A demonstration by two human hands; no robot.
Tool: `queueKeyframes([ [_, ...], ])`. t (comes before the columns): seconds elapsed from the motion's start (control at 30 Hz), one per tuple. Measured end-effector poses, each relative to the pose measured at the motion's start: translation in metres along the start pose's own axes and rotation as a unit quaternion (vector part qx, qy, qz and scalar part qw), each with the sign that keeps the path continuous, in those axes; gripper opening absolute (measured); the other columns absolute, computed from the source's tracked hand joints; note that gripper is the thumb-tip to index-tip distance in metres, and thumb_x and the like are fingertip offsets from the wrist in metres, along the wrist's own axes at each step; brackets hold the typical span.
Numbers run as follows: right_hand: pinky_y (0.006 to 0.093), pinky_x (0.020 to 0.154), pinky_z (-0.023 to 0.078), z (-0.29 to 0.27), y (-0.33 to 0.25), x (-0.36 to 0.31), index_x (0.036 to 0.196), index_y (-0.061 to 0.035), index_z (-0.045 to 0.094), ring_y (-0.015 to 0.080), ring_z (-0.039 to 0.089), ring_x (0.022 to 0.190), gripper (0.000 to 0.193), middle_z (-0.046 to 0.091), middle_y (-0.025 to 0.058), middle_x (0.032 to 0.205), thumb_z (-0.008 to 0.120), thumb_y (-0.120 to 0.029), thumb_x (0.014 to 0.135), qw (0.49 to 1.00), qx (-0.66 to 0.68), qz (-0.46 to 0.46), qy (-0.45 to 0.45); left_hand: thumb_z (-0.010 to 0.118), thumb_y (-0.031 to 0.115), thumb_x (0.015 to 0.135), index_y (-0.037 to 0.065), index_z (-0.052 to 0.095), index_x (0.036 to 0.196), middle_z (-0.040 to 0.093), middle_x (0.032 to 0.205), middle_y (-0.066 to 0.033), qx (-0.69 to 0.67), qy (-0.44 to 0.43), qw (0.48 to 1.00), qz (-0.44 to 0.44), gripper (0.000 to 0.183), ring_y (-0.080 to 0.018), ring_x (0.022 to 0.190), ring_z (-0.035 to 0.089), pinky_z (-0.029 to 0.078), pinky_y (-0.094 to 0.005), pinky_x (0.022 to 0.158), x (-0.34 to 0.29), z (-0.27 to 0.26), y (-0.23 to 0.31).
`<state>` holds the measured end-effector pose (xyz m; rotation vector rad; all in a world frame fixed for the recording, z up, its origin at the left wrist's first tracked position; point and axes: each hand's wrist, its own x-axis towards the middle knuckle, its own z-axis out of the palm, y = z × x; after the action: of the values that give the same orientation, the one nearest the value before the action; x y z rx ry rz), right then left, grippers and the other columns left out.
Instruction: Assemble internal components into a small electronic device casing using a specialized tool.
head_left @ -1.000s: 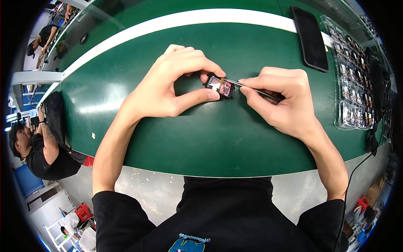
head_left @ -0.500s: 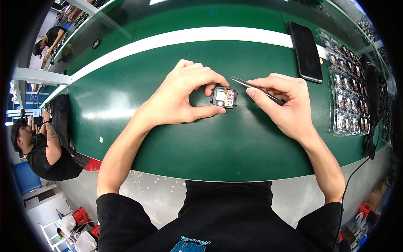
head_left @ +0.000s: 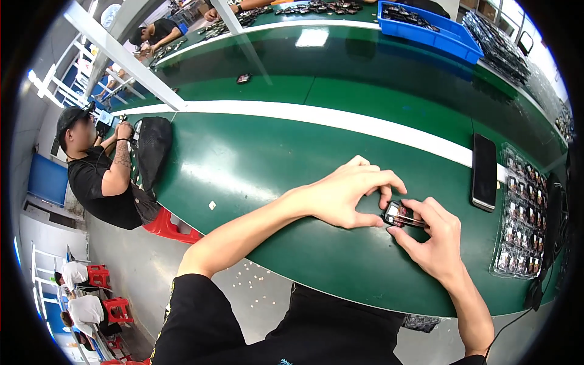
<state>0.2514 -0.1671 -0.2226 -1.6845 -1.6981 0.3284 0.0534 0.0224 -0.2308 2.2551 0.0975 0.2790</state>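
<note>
A small square smartwatch case [head_left: 393,210], black-rimmed with its inner parts exposed, sits between my two hands over the green table. My left hand [head_left: 350,193] grips it from the left, thumb at the lower corner and a bent finger at the upper edge; its index finger is lifted clear. Metal tweezers [head_left: 412,221] lie across the case, their tips over the parts inside. They are in my right hand [head_left: 437,240], whose thumb and index finger come up close to the right side of the case. Whether those fingertips touch it I cannot tell.
Right of my hands lie a black phone [head_left: 484,173] and clear plastic trays [head_left: 522,216] filled with small parts. A blue bin [head_left: 426,33] stands across the white divider strip [head_left: 292,112]. At the left, a person [head_left: 100,164] sits by a black bag [head_left: 153,146].
My right hand has brought the tweezers leftward onto the watch case; they were apart before. The view has swung, so more of the far table and the left side shows.
</note>
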Motion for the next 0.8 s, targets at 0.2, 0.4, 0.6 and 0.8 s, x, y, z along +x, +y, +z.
queueKeyframes([
  [0.2,0.0363,0.069,0.062,0.001,0.002,0.004,0.116,-0.0007,0.079,0.0238,0.076,0.077,0.045,0.071,0.0101,0.089,0.097,-0.015,0.077,1.0,0.02,-0.007,0.013,0.089,0.014,0.087,0.016,0.07,0.143,0.072,0.108,0.0061,0.001,-0.008,1.0,0.003,0.06,-0.0164,0.092,0.056,0.038,-0.0388,0.106,-0.001,-0.006,0.002],
  [0.4,0.0399,0.073,0.061,-0.006,0.011,0.003,0.106,-0.0049,0.072,0.0264,0.076,0.08,0.043,0.071,0.0096,0.094,0.092,-0.028,0.077,1.0,0.016,-0.005,-0.002,0.087,0.009,0.09,0.01,0.077,0.134,0.076,0.103,-0.0007,-0.018,0.042,0.999,0.013,0.045,-0.0156,0.081,0.059,0.05,-0.0359,0.087,0.01,-0.005,-0.006],
  [0.6,0.039,0.069,0.056,-0.026,0.022,-0.001,0.105,-0.0048,0.07,0.0249,0.069,0.078,0.045,0.066,0.0081,0.091,0.092,-0.032,0.078,0.997,0.024,-0.024,0.066,0.083,-0.001,0.092,0.001,0.079,0.124,0.073,0.104,-0.0053,-0.045,0.134,0.988,-0.062,0.032,-0.0125,0.083,0.063,0.054,-0.0294,0.084,0.001,-0.016,-0.005],
  [0.8,0.0397,0.068,0.057,-0.098,0.046,-0.038,0.105,-0.0064,0.072,0.0253,0.071,0.076,0.043,0.068,0.0077,0.088,0.093,-0.03,0.077,0.977,-0.101,0.005,0.19,0.082,0.012,0.095,0.006,0.072,0.134,0.068,0.137,-0.0118,0.201,0.255,0.943,-0.076,0.041,-0.0283,0.124,0.065,0.048,-0.0416,0.111,-0.011,-0.076,-0.054],
])
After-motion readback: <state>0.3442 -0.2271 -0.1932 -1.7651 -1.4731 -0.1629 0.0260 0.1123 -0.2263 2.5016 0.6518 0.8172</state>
